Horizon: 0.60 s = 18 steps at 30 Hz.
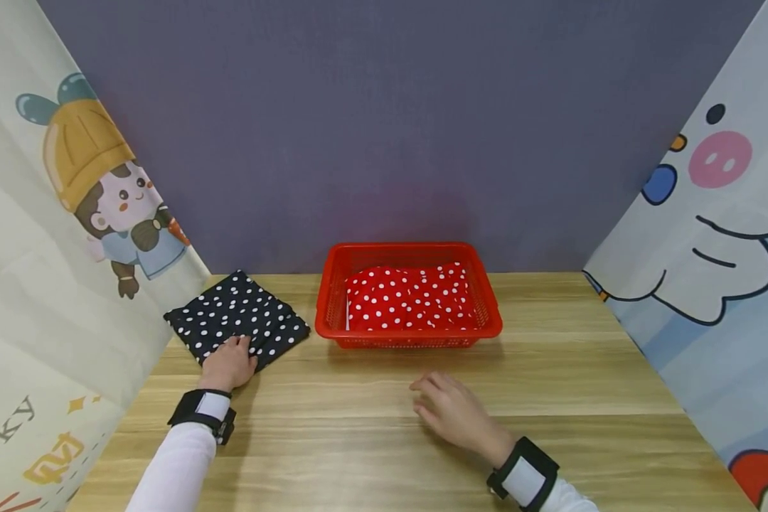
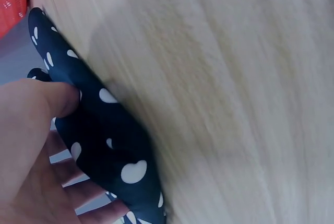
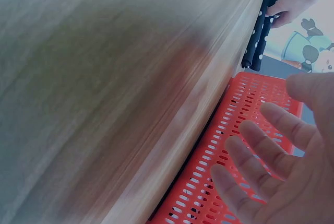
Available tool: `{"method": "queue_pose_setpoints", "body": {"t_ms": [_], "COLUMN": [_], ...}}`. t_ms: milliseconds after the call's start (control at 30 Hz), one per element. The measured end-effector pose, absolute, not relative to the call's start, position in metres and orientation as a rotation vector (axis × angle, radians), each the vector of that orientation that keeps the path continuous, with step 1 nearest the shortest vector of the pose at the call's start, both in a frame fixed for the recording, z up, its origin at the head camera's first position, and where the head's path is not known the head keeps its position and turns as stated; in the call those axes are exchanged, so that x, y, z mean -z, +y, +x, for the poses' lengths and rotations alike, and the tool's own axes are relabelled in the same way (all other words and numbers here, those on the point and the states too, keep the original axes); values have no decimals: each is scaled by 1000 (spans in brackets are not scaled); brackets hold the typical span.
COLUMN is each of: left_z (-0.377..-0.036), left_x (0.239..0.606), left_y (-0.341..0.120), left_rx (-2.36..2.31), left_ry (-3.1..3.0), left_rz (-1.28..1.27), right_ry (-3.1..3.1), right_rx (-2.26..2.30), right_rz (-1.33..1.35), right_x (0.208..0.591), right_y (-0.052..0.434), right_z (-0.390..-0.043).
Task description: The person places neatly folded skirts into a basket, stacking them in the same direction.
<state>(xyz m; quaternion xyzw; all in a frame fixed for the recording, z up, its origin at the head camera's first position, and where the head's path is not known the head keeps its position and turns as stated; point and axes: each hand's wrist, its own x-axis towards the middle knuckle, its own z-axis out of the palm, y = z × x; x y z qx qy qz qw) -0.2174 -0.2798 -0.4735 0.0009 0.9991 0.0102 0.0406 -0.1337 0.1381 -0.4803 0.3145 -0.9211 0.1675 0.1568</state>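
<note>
A folded black cloth with white polka dots (image 1: pixel 240 313) lies at the back left of the table. My left hand (image 1: pixel 228 364) is at its near edge. In the left wrist view the thumb (image 2: pixel 63 98) presses one side of the black cloth (image 2: pixel 112 135), with the other fingers along its opposite side, pinching it. My right hand (image 1: pixel 457 418) hovers in front of the red basket (image 1: pixel 408 343), holding nothing. Its spread, loosely bent fingers (image 3: pixel 276 122) overlap the basket in the right wrist view. Inside the basket lies a folded red cloth with white dots (image 1: pixel 409 299).
The wooden table (image 1: pixel 333 441) runs back to a grey-purple wall (image 1: pixel 397 128). A printed curtain (image 1: pixel 32 284) with a cartoon child borders the left side. Another printed curtain (image 1: pixel 729 284) borders the right.
</note>
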Motion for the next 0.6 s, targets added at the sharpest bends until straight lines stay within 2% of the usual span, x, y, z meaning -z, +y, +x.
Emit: {"method": "queue_pose_setpoints", "body": {"t_ms": [600], "left_z": [-190], "left_x": [470], "left_y": [-264], "left_rx": [99], "left_ry": [3116], "left_rz": [147], "right_ry": [-2787], "right_rx": [-490], "right_rz": [866], "right_x": [473], "right_y": [133], "right_z": [-137]}}
